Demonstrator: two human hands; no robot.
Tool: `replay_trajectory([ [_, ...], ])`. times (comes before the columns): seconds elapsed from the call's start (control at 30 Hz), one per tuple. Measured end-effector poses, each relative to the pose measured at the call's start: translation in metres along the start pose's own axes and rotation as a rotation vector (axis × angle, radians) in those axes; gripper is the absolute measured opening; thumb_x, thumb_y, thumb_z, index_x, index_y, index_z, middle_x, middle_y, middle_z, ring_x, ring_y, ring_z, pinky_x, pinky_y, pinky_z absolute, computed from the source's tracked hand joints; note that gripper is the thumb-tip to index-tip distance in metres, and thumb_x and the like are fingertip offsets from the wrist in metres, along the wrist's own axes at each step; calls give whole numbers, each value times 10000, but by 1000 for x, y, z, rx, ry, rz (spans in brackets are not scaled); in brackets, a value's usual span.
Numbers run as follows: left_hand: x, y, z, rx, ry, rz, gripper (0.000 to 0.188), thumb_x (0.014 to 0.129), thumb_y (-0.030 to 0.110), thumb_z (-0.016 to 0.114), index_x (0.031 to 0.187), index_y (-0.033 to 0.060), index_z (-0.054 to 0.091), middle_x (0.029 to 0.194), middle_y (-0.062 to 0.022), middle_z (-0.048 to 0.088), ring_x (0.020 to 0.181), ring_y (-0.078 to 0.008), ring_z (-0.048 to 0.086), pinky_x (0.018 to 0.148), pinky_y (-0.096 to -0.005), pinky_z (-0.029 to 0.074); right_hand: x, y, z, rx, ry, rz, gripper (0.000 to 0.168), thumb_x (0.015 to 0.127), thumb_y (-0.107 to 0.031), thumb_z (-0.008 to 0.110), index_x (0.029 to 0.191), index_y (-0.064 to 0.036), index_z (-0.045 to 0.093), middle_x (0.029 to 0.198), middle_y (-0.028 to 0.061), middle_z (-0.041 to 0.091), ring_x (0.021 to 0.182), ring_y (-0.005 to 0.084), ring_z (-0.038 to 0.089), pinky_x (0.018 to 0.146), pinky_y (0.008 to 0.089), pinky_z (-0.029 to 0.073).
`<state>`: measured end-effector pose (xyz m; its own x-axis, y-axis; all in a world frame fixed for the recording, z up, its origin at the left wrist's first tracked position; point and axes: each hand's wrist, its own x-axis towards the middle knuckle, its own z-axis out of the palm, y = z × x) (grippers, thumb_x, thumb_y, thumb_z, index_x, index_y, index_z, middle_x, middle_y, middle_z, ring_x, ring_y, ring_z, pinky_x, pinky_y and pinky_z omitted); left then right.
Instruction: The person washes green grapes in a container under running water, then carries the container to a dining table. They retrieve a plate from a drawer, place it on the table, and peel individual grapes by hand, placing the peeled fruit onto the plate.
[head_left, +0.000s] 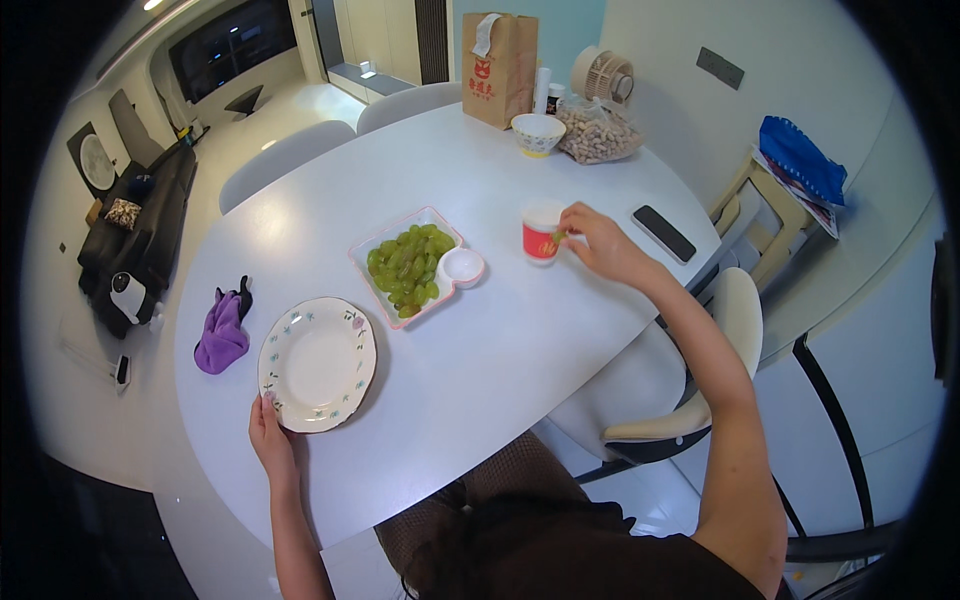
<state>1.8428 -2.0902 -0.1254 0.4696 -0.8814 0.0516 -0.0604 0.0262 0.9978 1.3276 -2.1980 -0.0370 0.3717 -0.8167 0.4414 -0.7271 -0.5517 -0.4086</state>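
My left hand (270, 435) grips the near-left rim of a white floral plate (319, 364), which has nothing on it. Between the fingertips of my right hand (600, 244) is a green grape (558, 236), close against the right side of a red and white cup (541, 241). Whether the hand touches the cup I cannot tell. A pink-rimmed square dish (369, 300) of green grapes (409, 270) lies between my hands, with a small round white compartment (461, 266) at its right corner.
A purple cloth (223, 337) lies left of the plate, a black smartphone (664, 234) right of my right hand. At the table's far end stand a paper bag (499, 82), a patterned bowl (537, 136), a bag of peanuts (598, 133) and a small fan (607, 73). Chairs (289, 157) surround the table.
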Motion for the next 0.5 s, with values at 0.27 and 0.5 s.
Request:
replay_trajectory([
  [0.27, 7, -8, -12, 56, -14, 50, 354, 991, 287, 437, 1142, -14, 548, 916, -12, 593, 784, -55, 532, 681, -211, 441, 51, 113, 1, -222, 261, 290, 131, 815, -69, 592, 909, 22, 589, 1026, 177, 561, 936, 350, 577, 823, 394, 471],
  [0.5, 5, -5, 0, -49, -43, 27, 351, 995, 267, 427, 1142, -31, 539, 1011, -48, 596, 903, -93, 545, 812, -241, 439, 69, 173, -1, -300, 339, 444, 159, 801, -115, 632, 893, 12, 602, 1050, 156, 561, 975, 331, 568, 840, 389, 465],
])
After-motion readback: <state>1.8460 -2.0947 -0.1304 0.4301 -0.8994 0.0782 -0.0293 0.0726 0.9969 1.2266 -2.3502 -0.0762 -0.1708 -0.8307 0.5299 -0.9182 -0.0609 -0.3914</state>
